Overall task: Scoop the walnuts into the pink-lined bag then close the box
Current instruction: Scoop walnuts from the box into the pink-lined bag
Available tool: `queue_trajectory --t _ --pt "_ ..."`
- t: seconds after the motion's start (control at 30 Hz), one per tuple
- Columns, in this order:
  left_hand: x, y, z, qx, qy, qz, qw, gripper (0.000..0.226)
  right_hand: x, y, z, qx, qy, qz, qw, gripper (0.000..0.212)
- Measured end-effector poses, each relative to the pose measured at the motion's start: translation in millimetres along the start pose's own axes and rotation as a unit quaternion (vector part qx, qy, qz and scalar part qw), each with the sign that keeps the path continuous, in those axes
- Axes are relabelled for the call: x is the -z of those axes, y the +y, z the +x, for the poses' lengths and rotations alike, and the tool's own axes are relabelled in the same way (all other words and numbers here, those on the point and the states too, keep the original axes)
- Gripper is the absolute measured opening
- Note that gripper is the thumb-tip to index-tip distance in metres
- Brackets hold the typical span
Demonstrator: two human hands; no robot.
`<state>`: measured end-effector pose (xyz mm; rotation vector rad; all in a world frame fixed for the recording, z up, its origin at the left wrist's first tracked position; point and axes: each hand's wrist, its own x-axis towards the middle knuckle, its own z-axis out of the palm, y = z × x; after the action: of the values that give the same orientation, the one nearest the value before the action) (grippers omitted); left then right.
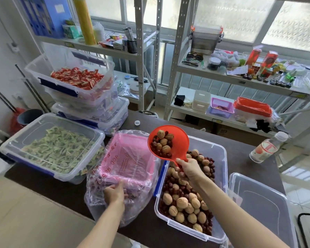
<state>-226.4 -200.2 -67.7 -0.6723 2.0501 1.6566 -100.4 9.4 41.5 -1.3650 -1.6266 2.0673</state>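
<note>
Walnuts (164,141) mixed with red dates are riding in an orange scoop (168,142) near the middle of the frame, lifted above the gap between the box and the bag. The right hand (189,169) is gripping the scoop's handle, its grip pressed together around it. The left hand (115,192), lower left of centre, is pinching the near edge of the pink-lined bag (129,158), holding its mouth open over a pink basket. The clear box (217,151), lower right of centre on the dark counter (240,154), is holding many more walnuts and dates.

To do this well, the scoop should probably travel left until it sits fully over the bag's mouth, then tip slowly so nothing bounces out. The box's lid (261,203) is lying at the lower right, partly cut off by the frame edge. The right fingers are hidden behind the handle.
</note>
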Motion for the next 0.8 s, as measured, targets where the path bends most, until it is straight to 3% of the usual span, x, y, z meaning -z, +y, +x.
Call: queue_trajectory --t 0.27,0.37,0.53,0.8 --pt "-10 17 7 0.029 -0.056 0.000 0.998 0.026 -66 13 14 -0.001 -0.019 -0.152 0.988 0.032" --pt "-12 16 11 0.036 -0.052 0.023 0.998 0.026 -79 22 16 0.011 0.010 -0.248 0.969 0.035" --pt "-10 19 14 0.036 -0.071 0.039 0.996 0.019 -92 39 25 0.065 0.041 -0.432 0.899 0.023" --pt "-9 21 13 0.028 -0.076 0.021 0.996 0.010 -109 37 13 0.197 0.058 -0.610 0.765 0.033"
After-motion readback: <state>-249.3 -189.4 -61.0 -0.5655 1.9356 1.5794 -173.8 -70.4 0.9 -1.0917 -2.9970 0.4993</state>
